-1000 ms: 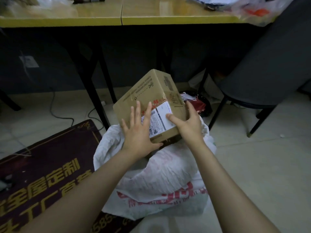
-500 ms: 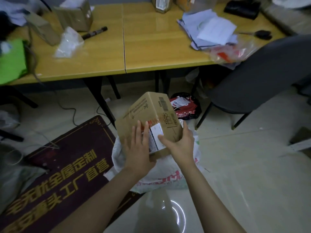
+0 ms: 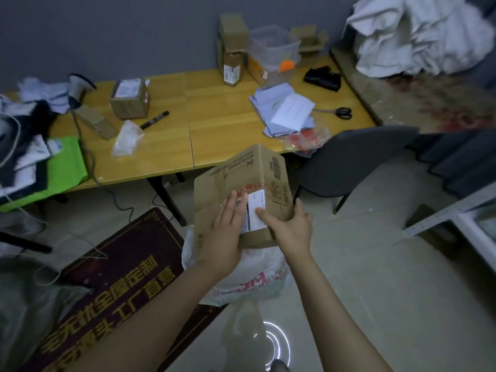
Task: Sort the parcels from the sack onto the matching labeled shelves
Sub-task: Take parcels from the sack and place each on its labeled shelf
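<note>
- Both forearms run off the bottom edge.
- White sack (image 3: 255, 280) sits on the floor right below the hands, its mouth hidden behind them; the red print is unreadable.
- Left hand (image 3: 228, 237) lies flat on the near face of the cardboard box (image 3: 241, 178), fingers straight and pressing.
- Right hand (image 3: 292, 232) grasps the box's right corner, thumb on the shipping label (image 3: 256, 208), other fingers mostly hidden round the side.
- Box is held tilted in the air above the sack; label half covered, text illegible.
- Mat (image 3: 115, 272) left of the sack, cropped.
- Cluttered table (image 3: 161, 157) beyond.
- Shelf frame (image 3: 451, 213) at the right edge, cut off.
</note>
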